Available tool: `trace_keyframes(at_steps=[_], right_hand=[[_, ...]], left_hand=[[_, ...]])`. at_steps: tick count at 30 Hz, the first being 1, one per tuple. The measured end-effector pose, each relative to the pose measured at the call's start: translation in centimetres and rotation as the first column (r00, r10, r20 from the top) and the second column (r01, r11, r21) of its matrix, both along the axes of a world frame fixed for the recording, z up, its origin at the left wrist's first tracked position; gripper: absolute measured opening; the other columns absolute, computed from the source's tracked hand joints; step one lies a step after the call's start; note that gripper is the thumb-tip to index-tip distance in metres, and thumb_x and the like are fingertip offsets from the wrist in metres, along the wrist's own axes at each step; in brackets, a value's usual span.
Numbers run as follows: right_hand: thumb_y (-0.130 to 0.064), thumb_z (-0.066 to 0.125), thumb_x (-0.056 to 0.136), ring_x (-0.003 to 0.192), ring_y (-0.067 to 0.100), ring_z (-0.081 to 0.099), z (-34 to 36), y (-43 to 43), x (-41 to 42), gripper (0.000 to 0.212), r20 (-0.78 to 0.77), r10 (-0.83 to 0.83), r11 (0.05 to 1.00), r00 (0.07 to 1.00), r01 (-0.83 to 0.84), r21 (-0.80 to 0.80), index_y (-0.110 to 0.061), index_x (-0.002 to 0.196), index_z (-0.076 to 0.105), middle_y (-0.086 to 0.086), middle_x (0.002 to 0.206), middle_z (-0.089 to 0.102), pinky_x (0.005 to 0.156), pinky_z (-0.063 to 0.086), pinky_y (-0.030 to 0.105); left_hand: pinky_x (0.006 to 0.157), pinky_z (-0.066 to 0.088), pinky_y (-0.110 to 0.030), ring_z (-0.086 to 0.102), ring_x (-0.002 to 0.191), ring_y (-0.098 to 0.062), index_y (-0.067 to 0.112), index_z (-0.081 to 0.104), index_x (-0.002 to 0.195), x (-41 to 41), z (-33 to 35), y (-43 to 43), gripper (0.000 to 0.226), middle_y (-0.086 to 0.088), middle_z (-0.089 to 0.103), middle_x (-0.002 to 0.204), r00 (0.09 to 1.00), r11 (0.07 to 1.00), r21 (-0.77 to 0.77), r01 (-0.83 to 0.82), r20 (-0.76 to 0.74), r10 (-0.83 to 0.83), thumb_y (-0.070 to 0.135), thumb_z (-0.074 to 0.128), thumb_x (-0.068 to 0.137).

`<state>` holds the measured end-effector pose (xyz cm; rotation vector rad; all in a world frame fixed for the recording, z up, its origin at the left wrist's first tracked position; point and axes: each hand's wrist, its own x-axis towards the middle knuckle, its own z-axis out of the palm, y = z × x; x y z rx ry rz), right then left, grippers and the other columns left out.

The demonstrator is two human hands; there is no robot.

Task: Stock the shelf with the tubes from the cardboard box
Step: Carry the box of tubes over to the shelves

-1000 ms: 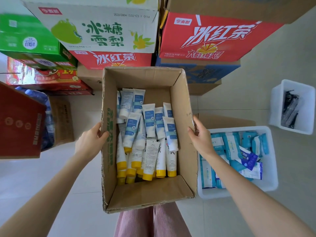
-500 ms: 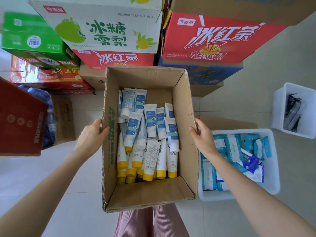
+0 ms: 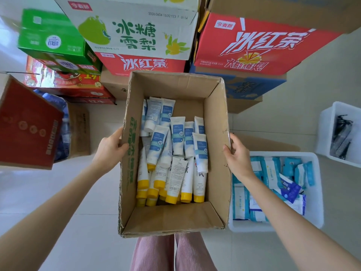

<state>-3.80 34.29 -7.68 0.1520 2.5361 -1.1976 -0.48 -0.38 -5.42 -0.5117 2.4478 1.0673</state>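
An open cardboard box (image 3: 216, 173) hangs in front of me above the floor. Inside lie several tubes (image 3: 176, 153): white ones with blue labels toward the far end, white ones with yellow caps nearer me. My left hand (image 3: 111, 147) grips the box's left wall, thumb over the rim. My right hand (image 3: 237, 151) grips the right wall the same way. No shelf is in view.
Stacked drink cartons (image 3: 136, 32) stand just behind the box. A white bin (image 3: 316, 192) of blue packets sits on the floor at the right, a smaller white bin (image 3: 328, 122) farther right. A red carton (image 3: 25, 124) is at the left. My striped trouser legs (image 3: 172, 253) show below.
The box with both hands on it has shifted slightly rightward in the view against the cartons behind. The grip on both walls is unchanged.
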Motion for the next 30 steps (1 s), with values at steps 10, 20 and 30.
trace_keyframes(at_steps=[10, 20, 30], right_hand=[[-0.004, 0.052, 0.094, 0.088, 0.026, 0.063, 1.8, -0.3, 0.4, 0.041, -0.036, 0.004, 0.998, 0.999, -0.006, -0.059, -0.018, 0.132, 0.049, 0.005, 0.100, 0.066, 0.082, 0.054, 0.040], [-0.004, 0.053, 0.093, 0.097, 0.010, 0.063, 6.2, -0.7, 0.2, 0.039, -0.058, -0.051, 0.991, 0.997, 0.044, -0.124, -0.011, 0.131, 0.051, -0.003, 0.109, 0.064, 0.091, 0.050, 0.026], [-0.007, 0.054, 0.093, 0.071, 0.016, 0.062, 13.2, 0.0, 2.4, 0.040, -0.124, -0.144, 0.979, 0.982, 0.123, -0.164, -0.016, 0.132, 0.052, 0.006, 0.093, 0.069, 0.062, 0.049, 0.025]], left_hand=[[0.060, 0.052, -0.028, 0.066, 0.075, -0.037, 0.023, 0.051, 0.132, 1.5, 1.4, -0.1, 0.052, -0.002, 0.069, 0.079, 0.996, 0.998, 0.037, -0.058, -0.069, 0.060, -0.004, 0.049, 0.088], [0.054, 0.056, -0.029, 0.066, 0.075, -0.030, 0.038, 0.046, 0.120, 1.6, 6.5, -0.2, 0.052, 0.006, 0.066, 0.082, 0.984, 0.997, 0.052, -0.050, -0.168, 0.058, -0.003, 0.049, 0.089], [0.069, 0.052, -0.016, 0.064, 0.070, 0.002, 0.061, 0.052, 0.095, 2.5, 13.9, -0.3, 0.066, 0.013, 0.066, 0.083, 0.963, 0.999, 0.044, 0.019, -0.271, -0.006, -0.005, 0.054, 0.085]])
